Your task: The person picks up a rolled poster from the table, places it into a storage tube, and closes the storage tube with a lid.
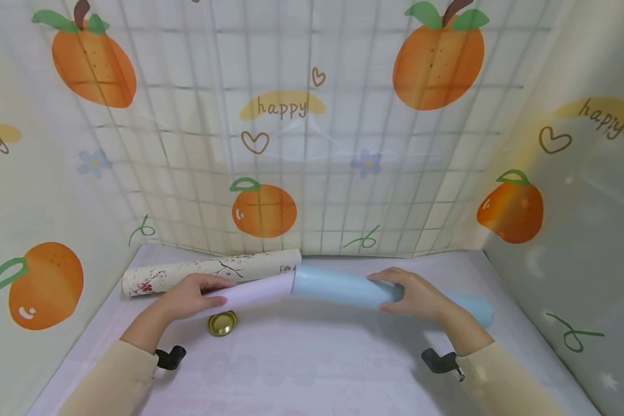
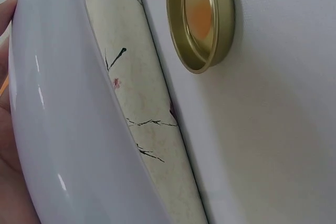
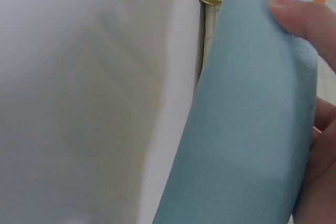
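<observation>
My left hand grips a smooth pale lavender tube, thumb and fingers on either side of it. A light blue tube, slightly wider, is held by my right hand around its middle. In the head view the two tubes meet end to end at a shallow angle; whether the lavender end sits inside the blue one cannot be told. The right wrist view shows the thumb pressed along the blue tube's surface. Much of the lavender tube's left part is hidden by my left hand.
Behind the left hand lies a cream cylinder with a blossom-branch print. A round gold lid rests on the pale tabletop, near the left wrist. Fruit-printed curtains enclose the back and sides.
</observation>
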Demonstrator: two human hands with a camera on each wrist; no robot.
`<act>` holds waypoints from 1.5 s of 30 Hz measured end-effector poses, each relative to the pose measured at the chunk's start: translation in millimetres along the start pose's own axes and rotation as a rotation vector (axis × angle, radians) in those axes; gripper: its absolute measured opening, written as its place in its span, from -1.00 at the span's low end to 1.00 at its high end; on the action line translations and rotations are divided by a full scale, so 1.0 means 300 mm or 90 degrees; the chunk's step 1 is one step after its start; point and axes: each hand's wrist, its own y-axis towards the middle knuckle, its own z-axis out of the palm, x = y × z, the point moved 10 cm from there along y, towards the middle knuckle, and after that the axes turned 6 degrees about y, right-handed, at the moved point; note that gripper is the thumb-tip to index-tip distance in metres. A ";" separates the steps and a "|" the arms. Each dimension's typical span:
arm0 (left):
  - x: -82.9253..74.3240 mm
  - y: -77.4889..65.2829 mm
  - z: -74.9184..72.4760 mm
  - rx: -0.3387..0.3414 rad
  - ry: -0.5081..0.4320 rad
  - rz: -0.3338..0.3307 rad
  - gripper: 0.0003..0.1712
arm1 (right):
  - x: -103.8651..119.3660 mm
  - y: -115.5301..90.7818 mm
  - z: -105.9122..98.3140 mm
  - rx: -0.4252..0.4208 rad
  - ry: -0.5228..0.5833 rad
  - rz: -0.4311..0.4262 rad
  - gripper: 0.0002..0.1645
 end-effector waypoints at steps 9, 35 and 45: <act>-0.022 0.011 0.008 0.001 0.018 -0.001 -0.61 | -0.003 0.001 0.010 -0.002 -0.008 -0.001 -0.22; -0.087 0.069 0.065 0.034 0.070 0.038 -0.63 | 0.020 0.023 0.060 0.028 -0.008 -0.001 -0.24; -0.128 0.091 0.083 0.027 0.090 0.072 -0.63 | 0.018 0.024 0.077 0.049 -0.014 0.024 -0.26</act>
